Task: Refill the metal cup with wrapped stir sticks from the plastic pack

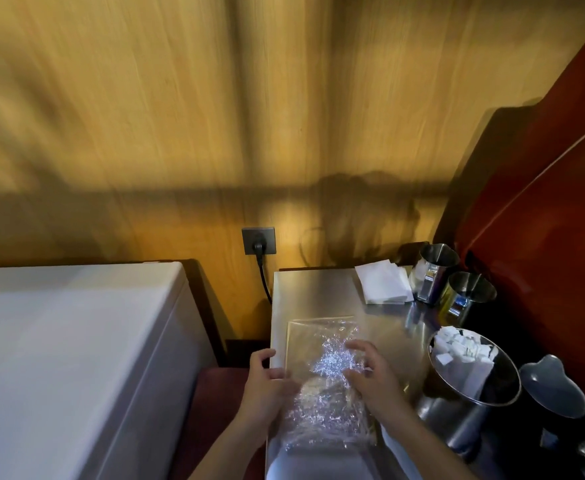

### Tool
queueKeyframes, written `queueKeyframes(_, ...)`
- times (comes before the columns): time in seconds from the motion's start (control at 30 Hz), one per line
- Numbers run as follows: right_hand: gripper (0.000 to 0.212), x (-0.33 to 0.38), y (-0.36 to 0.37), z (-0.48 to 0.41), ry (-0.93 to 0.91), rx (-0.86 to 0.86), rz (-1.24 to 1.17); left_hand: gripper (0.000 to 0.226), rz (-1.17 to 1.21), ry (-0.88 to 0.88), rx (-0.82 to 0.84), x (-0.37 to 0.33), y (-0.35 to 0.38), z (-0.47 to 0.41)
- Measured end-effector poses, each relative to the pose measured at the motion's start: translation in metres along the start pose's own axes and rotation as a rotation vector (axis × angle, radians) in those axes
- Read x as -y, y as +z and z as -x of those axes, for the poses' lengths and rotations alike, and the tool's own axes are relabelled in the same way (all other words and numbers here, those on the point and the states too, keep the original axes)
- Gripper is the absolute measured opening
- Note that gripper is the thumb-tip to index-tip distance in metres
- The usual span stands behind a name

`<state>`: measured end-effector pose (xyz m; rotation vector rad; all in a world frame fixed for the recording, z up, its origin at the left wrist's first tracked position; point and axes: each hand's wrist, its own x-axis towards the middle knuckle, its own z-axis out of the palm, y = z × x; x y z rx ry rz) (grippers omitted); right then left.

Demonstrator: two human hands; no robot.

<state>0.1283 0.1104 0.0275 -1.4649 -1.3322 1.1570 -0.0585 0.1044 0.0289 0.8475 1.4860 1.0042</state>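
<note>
A crinkled clear plastic pack [322, 344] lies flat on the steel counter [308, 292] in front of me. My left hand [266, 382] rests on the pack's left edge, fingers curled over it. My right hand [370, 372] presses on the pack's right side with fingers spread. Whether sticks are inside the pack is hard to tell through the glare. To the right stands a wide metal cup [471, 393] holding several white wrapped stir sticks [457, 351].
Two smaller metal cups [434, 271] [467, 299] stand at the back right beside a stack of white napkins [382, 282]. A metal pitcher [554, 389] sits at the far right. A white appliance [69, 341] is at left; a wall socket [259, 240] with a plugged cable sits behind.
</note>
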Motion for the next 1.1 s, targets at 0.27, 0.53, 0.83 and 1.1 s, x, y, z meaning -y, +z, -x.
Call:
queueKeyframes(0.27, 0.037, -0.01, 0.01, -0.044, -0.046, 0.002, 0.352, 0.025, -0.266, 0.118, -0.005, 0.005, 0.014, -0.034)
queueKeyframes(0.53, 0.04, -0.023, 0.019, -0.092, 0.011, 0.066, 0.666, 0.031, -0.821, 0.397, -0.019, 0.009, 0.025, -0.063)
queueKeyframes(0.83, 0.033, -0.036, 0.02, -0.098, -0.151, -0.006, 1.072, 0.038, -1.186, 0.605, 0.049, 0.026, 0.021, -0.066)
queueKeyframes(1.1, 0.05, 0.013, 0.007, -0.099, -0.197, 0.032, 0.907, 0.053, -1.181, 0.644, 0.044, -0.02, 0.021, -0.061)
